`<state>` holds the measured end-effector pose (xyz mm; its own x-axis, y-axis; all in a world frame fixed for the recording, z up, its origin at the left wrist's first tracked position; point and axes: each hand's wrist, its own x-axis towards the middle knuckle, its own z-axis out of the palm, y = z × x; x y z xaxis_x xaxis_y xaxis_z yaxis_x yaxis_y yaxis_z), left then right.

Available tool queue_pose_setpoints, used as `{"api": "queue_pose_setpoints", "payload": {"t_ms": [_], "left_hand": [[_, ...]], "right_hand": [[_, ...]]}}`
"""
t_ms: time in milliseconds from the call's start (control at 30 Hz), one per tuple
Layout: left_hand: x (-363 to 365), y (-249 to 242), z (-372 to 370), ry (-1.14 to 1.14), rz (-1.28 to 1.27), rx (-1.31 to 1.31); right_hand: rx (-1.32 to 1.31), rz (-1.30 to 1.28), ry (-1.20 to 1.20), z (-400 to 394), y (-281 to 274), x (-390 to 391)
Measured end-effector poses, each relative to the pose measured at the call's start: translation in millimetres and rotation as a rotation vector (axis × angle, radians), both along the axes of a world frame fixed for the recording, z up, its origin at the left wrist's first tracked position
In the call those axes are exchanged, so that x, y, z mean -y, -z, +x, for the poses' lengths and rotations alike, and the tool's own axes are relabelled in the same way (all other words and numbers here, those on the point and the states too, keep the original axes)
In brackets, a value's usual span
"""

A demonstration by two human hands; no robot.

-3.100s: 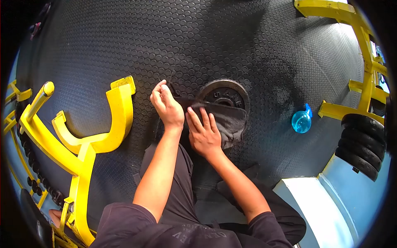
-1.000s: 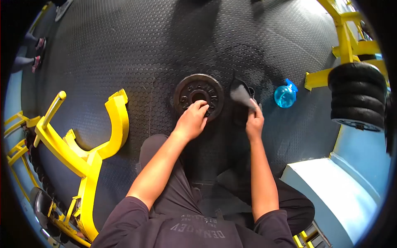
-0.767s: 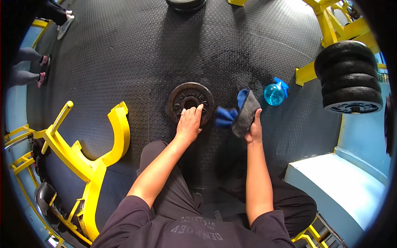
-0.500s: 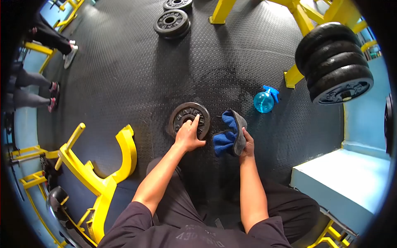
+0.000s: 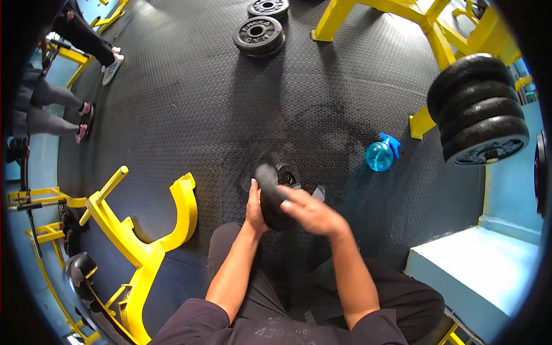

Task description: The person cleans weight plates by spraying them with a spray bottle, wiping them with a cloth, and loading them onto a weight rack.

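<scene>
Now both hands' fingers (image 5: 253,190) clamp the weight plate (image 5: 270,192), tilted on edge between them.

- A gym weight room: black studded rubber floor (image 5: 190,103) throughout.
- Yellow steel machine frames (image 5: 144,241) stand left of the floor's middle.
- Stacked black iron weight plates (image 5: 480,109) hang on a yellow rack (image 5: 437,34) at its far right.
- Loose black plates (image 5: 259,35) lie at its far edge.

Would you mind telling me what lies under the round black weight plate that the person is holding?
The round black weight plate stands tilted on edge on the black studded rubber floor mat. The left hand and right hand cover its lower rim, hiding the contact point.
</scene>
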<state>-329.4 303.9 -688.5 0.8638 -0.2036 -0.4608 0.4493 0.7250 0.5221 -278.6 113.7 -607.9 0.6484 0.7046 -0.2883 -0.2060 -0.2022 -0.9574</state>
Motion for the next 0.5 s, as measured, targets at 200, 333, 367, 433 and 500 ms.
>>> {"api": "queue_pose_setpoints", "payload": {"t_ms": [200, 333, 367, 433, 500], "left_hand": [[-24, 47, -9, -0.222, 0.048, 0.026], [-30, 29, 5, -0.208, -0.182, 0.059], [-31, 30, 2, -0.213, -0.176, -0.012], [-39, 39, 4, -0.183, -0.125, -0.069], [-34, 32, 9, -0.237, -0.098, -0.121]], "right_hand": [[0.839, -0.404, -0.122, -34, 33, -79], [0.76, -0.221, 0.101, 9, 81, -108], [0.728, -0.253, 0.189, 19, 91, -111], [0.51, -0.276, 0.248, 50, 112, -105], [0.414, -0.338, 0.278, 52, 134, -91]]}}
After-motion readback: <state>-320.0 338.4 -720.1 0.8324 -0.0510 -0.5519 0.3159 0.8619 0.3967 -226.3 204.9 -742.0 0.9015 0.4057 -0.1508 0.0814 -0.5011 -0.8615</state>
